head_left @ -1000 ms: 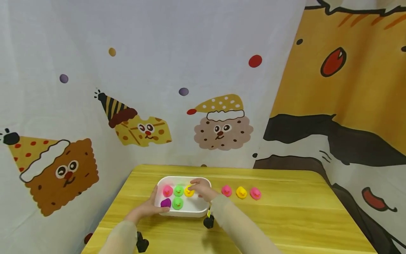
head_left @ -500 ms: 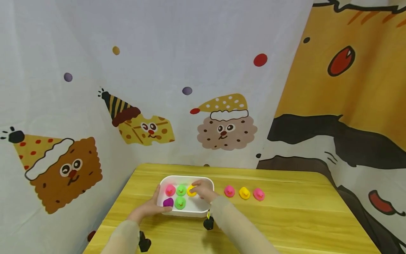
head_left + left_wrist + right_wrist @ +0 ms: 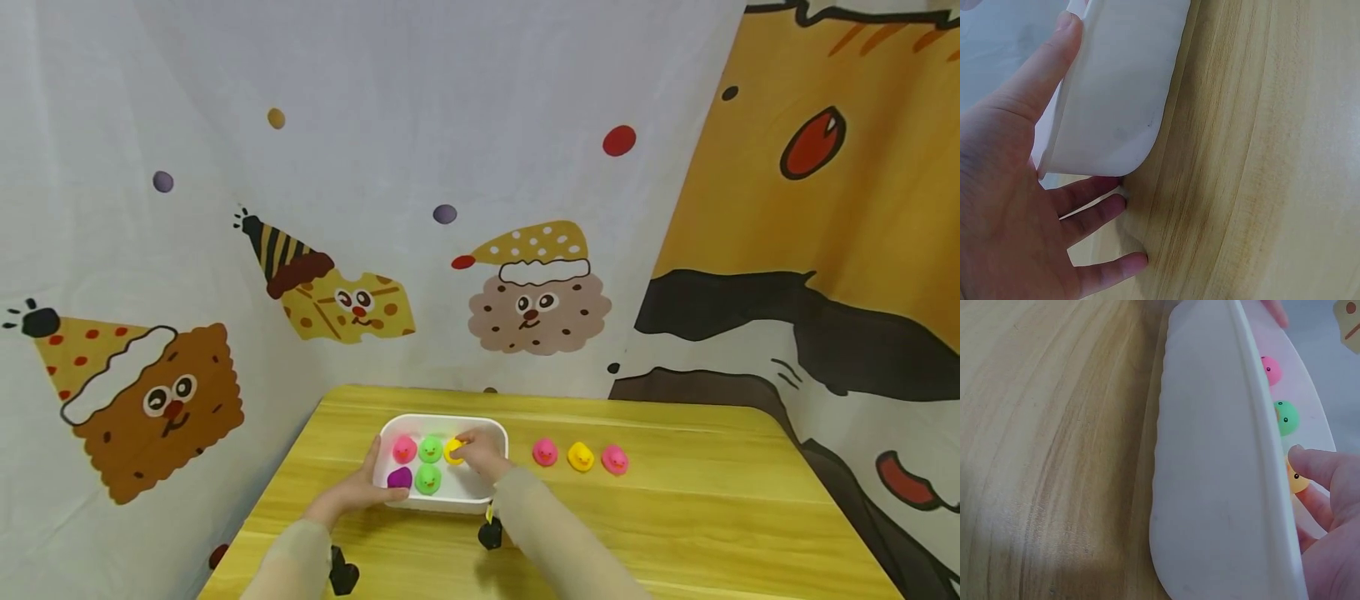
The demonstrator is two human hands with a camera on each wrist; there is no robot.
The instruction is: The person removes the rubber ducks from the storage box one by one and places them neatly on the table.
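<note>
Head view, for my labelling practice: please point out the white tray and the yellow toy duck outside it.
White tray (image 3: 461, 484), head view: bare inner floor.
Yellow toy duck (image 3: 581, 457), head view: face, near beak.

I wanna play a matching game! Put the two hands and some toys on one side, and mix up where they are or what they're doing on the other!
Things:
1. Outside yellow duck
2. Right hand
3. Purple toy
4. Left hand

Clues:
A. Thumb on the rim of the white tray
B. In the tray, beside a green duck
C. Between two pink ducks
D. Pinching the inside yellow duck

Pairs: 1-C, 2-D, 3-B, 4-A
</note>
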